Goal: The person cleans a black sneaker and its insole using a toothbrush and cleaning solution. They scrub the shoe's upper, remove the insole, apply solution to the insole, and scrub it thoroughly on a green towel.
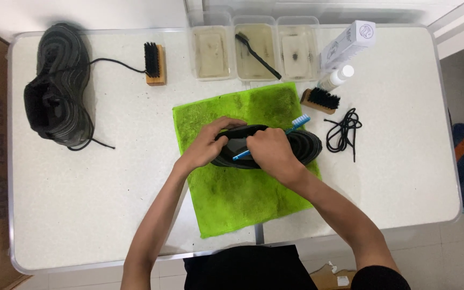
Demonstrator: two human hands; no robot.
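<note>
the green towel (232, 198) lies near the front edge of the white table (81, 204). on the towel's middle the black shoe (302, 146) lies with its long axis left to right. the left hand (205, 145) grips its left end. the right hand (272, 153) is closed around a blue toothbrush (298, 123), bristles pointing up-right. behind the towel stand 3 plastic tubs (210, 51). far left of the towel lies a second black shoe (57, 86).

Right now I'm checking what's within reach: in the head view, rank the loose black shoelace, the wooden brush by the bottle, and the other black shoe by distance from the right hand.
1. Wooden brush, up-right of the right hand.
2. Loose black shoelace, right.
3. Other black shoe, far left.
</note>
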